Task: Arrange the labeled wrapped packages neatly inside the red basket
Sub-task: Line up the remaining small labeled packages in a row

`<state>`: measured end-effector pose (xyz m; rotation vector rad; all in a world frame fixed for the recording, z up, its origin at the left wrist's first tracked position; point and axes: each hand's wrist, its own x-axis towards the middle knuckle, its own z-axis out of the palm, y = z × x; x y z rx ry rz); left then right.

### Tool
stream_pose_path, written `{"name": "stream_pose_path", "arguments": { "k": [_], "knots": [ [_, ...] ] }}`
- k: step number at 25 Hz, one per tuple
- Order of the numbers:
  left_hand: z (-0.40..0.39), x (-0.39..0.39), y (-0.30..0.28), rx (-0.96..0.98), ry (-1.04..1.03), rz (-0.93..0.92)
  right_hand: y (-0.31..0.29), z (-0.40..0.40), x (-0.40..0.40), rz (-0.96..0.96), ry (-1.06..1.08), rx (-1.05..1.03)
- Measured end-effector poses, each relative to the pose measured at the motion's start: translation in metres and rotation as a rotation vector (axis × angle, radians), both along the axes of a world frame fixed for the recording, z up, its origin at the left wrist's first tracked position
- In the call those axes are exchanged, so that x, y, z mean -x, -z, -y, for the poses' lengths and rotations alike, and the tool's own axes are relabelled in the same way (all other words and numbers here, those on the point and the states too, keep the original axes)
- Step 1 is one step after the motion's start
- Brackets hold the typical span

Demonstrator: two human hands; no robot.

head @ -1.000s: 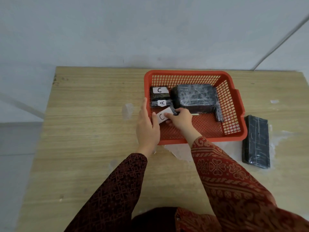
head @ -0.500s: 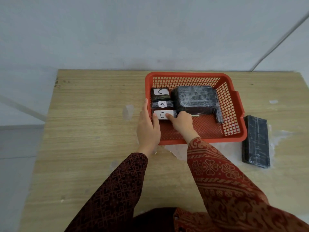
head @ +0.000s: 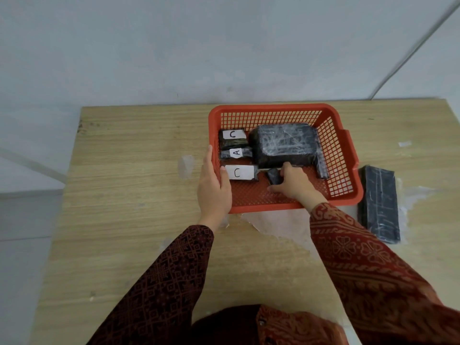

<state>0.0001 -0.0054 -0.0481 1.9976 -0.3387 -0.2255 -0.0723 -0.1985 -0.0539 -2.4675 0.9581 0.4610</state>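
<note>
The left hand (head: 213, 188) rests flat against the near-left corner of the red basket (head: 347, 155), thumb hooked over the rim, fingers extended and grasping nothing; it looks placed there to brace the basket while the other hand works inside.

Just inside that wall, three small wrapped packages run in a column: a "C" package (head: 232, 138) at the back, an "A" package (head: 236, 153) in the middle, and a second, longer "C" package (head: 241, 172) nearest the person, all label-up and roughly squared to the wall.

Next to them sits a small dark piece (head: 273, 176), and the right hand (head: 293, 185) curls around it. Its fingers seem loosely closed on it, though the hand hides the contact, so I cannot tell whether it is truly gripped.

Behind the hand a large wrapped block (head: 285, 143) fills the back centre, with a narrow package (head: 322, 168) against its right side.

Outside the basket, on the wooden surface (head: 124, 183), a long flat package (head: 379, 202) lies unpacked.
</note>
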Motion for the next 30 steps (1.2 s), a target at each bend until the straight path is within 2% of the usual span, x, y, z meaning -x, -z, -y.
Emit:
{"name": "stream_pose_path", "arguments": {
  "k": [2,6,9,13,16,20,25,30],
  "knots": [
    [0.000,0.000,0.000,-0.001,0.002,0.000,-0.004,0.009,0.002,0.093,0.069,-0.090],
    [0.000,-0.001,0.002,0.008,0.002,-0.012,-0.023,0.017,0.011,0.256,0.226,-0.446],
    [0.000,-0.001,0.001,0.023,0.001,-0.012,-0.038,0.009,0.011,0.305,0.132,-0.587],
    [0.000,-0.001,0.001,0.029,-0.003,-0.009,-0.039,-0.012,-0.003,0.187,-0.026,-0.420],
    [0.000,0.000,0.002,0.038,0.003,-0.016,-0.027,-0.033,-0.018,0.124,0.104,-0.381],
    [-0.001,-0.001,0.002,0.028,0.005,-0.019,-0.013,-0.050,-0.030,0.164,0.140,-0.169],
    [-0.001,0.000,0.001,0.033,0.000,-0.012,-0.007,-0.055,-0.027,0.212,0.194,-0.184],
    [0.001,-0.001,0.005,0.036,0.016,-0.015,-0.021,-0.041,-0.009,0.222,0.041,-0.309]
  ]
}}
